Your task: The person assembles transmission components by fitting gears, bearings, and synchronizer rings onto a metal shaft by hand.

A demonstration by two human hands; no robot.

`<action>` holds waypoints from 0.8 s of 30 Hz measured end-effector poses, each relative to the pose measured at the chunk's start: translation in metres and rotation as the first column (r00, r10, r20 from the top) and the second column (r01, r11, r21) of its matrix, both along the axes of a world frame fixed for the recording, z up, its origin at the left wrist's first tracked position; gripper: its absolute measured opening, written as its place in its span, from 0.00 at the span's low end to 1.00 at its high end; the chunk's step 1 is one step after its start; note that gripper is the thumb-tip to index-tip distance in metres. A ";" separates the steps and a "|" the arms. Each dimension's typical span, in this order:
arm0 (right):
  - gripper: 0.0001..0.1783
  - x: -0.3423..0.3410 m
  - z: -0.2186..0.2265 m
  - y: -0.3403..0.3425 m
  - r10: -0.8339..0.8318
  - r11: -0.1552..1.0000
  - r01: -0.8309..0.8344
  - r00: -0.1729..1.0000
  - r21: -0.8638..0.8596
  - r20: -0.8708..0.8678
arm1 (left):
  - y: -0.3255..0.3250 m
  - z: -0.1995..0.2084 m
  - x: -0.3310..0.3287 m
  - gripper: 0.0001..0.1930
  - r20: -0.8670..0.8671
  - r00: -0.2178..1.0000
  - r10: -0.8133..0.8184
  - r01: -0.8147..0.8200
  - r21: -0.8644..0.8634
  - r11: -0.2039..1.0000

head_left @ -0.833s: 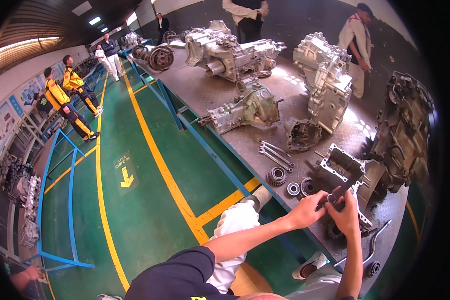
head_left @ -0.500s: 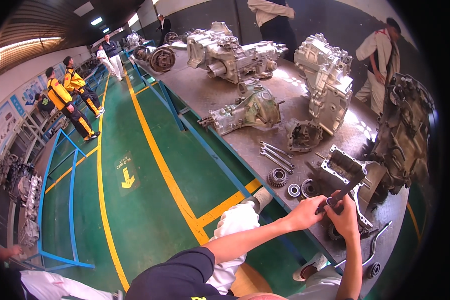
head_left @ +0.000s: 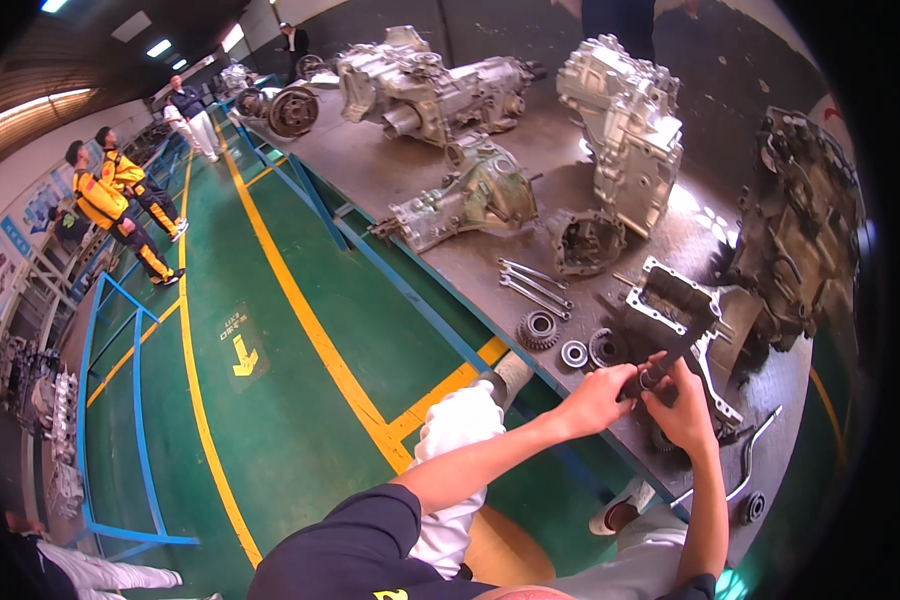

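Observation:
Both of my hands grip a long dark metal shaft over the near edge of the bench. My left hand (head_left: 598, 402) closes around its near end. Just to the right, the fingers of my right hand (head_left: 682, 405) wrap the same shaft (head_left: 686, 350), which slants away to the upper right. Its far end passes over an opened grey metal housing (head_left: 660, 283). Left of the housing lie a toothed gear (head_left: 538, 330), a small bearing ring (head_left: 573, 354) and a larger dark ring (head_left: 605, 347). Several wrenches (head_left: 532, 290) rest behind them.
Silvery gearbox casings (head_left: 625, 140) and a greenish-grey differential housing (head_left: 495, 195) stand farther along the bench. A large dark transmission (head_left: 800, 240) rises at right. Near my right forearm lie a bent metal bar (head_left: 750, 465) and a small gear (head_left: 753, 507). People stand along the green aisle.
The whole view has shifted, so the bench and its parts sit higher and farther left. Both hands keep hold of the shaft, with little change in their grip.

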State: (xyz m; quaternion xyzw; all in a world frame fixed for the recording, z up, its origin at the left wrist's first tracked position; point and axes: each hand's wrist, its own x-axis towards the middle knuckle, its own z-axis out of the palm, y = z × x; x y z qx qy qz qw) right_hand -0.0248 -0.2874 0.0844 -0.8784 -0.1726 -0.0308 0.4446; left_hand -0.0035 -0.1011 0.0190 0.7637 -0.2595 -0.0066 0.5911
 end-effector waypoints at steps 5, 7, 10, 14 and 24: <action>0.25 0.006 -0.009 0.005 0.009 0.999 -0.007 0.998 -0.039 0.056 | 0.007 -0.007 0.006 0.20 -0.010 1.000 -0.013 0.013 0.027 1.000; 0.25 0.005 -0.007 -0.001 -0.004 0.992 0.014 0.997 -0.125 0.074 | 0.006 -0.003 0.007 0.19 0.000 0.999 -0.042 0.042 0.026 0.999; 0.27 0.012 -0.007 -0.001 0.052 0.998 -0.048 0.994 -0.039 0.097 | 0.006 -0.002 0.010 0.20 -0.018 0.999 -0.035 0.035 0.026 0.999; 0.30 0.012 -0.003 -0.002 0.036 0.998 -0.037 0.999 -0.051 -0.027 | 0.008 -0.011 0.017 0.23 -0.087 0.994 -0.064 0.067 0.038 0.997; 0.32 0.007 -0.013 -0.005 0.066 0.997 -0.067 0.997 -0.032 -0.040 | 0.009 -0.009 0.011 0.26 -0.098 0.992 -0.082 0.089 0.066 0.994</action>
